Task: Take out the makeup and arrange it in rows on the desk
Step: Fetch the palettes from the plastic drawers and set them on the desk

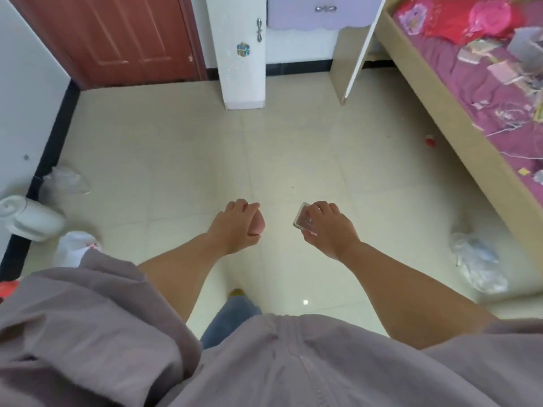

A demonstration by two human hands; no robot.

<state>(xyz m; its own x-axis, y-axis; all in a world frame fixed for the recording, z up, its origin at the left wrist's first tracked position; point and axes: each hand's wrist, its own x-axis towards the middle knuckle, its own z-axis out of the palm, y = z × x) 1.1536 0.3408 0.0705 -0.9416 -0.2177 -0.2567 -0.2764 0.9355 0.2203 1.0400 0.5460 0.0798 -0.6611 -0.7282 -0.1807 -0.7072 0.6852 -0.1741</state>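
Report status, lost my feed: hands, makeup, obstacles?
Left hand grips pink sponge. Right hand holds clear compact. Both over bare floor; desk surface not visible.

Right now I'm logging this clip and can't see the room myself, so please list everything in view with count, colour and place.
pink sponge: one, pink, gripped in the left hand
clear case: one, transparent, pinched in the right hand
door: one, reddish brown, far left
desk: one, white and lilac, far centre
bed: one, tan frame, purple cover with scattered small items, right
plastic bags: about three, clear or white, on the floor at both sides
white appliance: one, left wall
red scrap: one, floor by the bed
left hand: one, over the floor
right hand: one, over the floor
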